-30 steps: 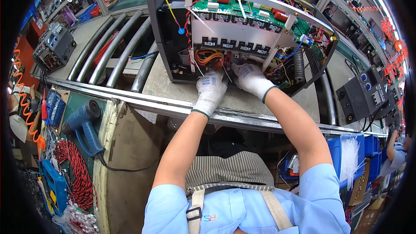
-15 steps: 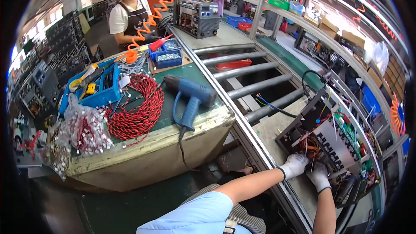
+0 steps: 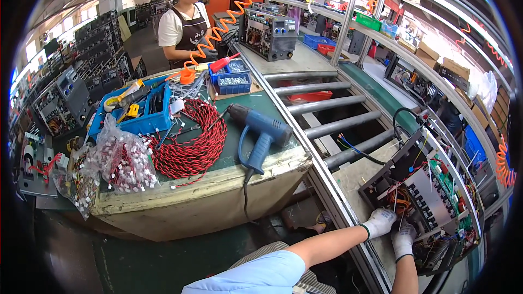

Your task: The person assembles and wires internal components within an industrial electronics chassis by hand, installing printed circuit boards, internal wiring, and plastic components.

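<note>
Both my hands wear white gloves and are at the near side of an open electronics chassis (image 3: 430, 190) on the roller line. My left hand (image 3: 380, 222) has its fingers closed at the chassis's edge, beside a bundle of orange wires (image 3: 402, 200). Just right of it, my right hand (image 3: 403, 238) reaches in with bent fingers, its tips partly hidden among the parts. Thin white strips stand up by the fingers; what either hand grips is too small to make out. Inside the chassis are a grey metal plate with black components and green circuit boards.
Left of the rollers (image 3: 342, 102), a green-topped bench holds a blue heat gun (image 3: 261, 130), coiled red-black wire (image 3: 193, 144), bagged connectors (image 3: 122, 158), a blue tool tray (image 3: 155, 117) and screw bins (image 3: 234, 83). Another unit (image 3: 268, 32) and a co-worker (image 3: 188, 22) are farther back.
The view has swung a little left, so the bench and co-worker sit farther right in it. Both my hands stay at the same part of the chassis with only slight finger movement.
</note>
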{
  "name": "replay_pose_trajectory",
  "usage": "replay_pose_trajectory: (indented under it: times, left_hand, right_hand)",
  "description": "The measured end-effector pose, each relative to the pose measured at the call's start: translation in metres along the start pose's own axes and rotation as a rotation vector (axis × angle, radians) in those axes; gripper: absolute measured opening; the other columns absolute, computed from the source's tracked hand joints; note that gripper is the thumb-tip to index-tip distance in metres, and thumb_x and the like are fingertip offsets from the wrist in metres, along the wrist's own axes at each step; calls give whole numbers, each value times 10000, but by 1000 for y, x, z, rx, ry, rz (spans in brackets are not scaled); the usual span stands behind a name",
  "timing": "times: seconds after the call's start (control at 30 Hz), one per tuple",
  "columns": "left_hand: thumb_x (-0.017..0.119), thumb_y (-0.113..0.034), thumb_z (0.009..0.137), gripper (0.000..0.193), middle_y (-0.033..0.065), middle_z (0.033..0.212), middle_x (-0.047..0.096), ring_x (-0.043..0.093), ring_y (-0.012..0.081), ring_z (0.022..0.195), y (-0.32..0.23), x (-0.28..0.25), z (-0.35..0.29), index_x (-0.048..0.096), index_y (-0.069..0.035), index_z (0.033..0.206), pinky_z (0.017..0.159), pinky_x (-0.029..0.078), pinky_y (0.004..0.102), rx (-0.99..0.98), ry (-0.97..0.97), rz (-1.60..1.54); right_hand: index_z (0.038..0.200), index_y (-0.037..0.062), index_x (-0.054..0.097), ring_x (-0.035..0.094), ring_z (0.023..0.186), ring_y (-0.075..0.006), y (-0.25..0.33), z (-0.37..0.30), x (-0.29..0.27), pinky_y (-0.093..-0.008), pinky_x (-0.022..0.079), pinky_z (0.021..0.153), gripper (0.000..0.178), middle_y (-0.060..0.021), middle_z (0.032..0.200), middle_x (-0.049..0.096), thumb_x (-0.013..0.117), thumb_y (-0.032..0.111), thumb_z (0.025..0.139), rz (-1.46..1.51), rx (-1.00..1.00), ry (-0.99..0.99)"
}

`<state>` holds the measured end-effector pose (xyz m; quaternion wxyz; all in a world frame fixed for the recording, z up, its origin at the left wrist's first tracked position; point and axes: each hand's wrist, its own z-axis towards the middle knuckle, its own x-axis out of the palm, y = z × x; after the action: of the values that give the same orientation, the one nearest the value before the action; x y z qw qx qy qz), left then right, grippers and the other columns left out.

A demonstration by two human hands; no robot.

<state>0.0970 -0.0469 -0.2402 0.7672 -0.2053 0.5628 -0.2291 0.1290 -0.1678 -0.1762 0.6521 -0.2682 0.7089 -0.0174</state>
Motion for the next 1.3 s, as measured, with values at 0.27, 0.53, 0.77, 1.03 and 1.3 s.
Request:
replay_pose_trajectory:
  times: [0.27, 0.53, 0.77, 1.03, 1.3]
  left_hand:
    - [574, -150, 804, 188, 154, 918, 702, 693, 317, 857, 9, 6, 1, 705, -93, 926, 739, 546, 445, 18, -11, -26]
    - [575, -141, 800, 185, 153, 926, 702, 692, 318, 873, 1, -2, -4, 707, -97, 921, 768, 545, 438, -18, -36, -17]
    - [574, -133, 799, 193, 161, 957, 699, 691, 325, 880, 4, 1, -1, 702, -91, 938, 783, 543, 444, 6, -32, -29]
    - [587, -150, 798, 203, 148, 928, 699, 690, 322, 869, 3, -1, -5, 691, -96, 965, 770, 544, 447, -10, 32, -10]
    - [554, -153, 780, 209, 185, 856, 692, 696, 338, 762, 16, -10, -17, 696, -44, 888, 662, 560, 466, -27, -10, 41]
  right_hand:
    - [1252, 141, 584, 638, 1069, -345, 5, -5, 5, -426, 499, 897, 401, -188, 1165, 659, 508, 329, 907, 41, -13, -140]
    - [1081, 126, 697, 660, 1035, -328, -13, 49, 73, -413, 519, 867, 280, -157, 1108, 690, 549, 260, 884, -218, -142, -473]
    - [1112, 155, 678, 684, 969, -325, -4, 7, 8, -406, 550, 789, 301, -162, 1066, 699, 595, 260, 843, 8, -124, -223]
    - [1159, 87, 636, 691, 971, -308, 4, 12, 17, -416, 544, 808, 367, -159, 1065, 700, 641, 255, 833, -243, -81, 57]
    - [1268, 63, 566, 673, 751, -352, 3, -19, 32, -478, 532, 645, 425, -183, 893, 687, 547, 127, 849, 193, -329, -479]
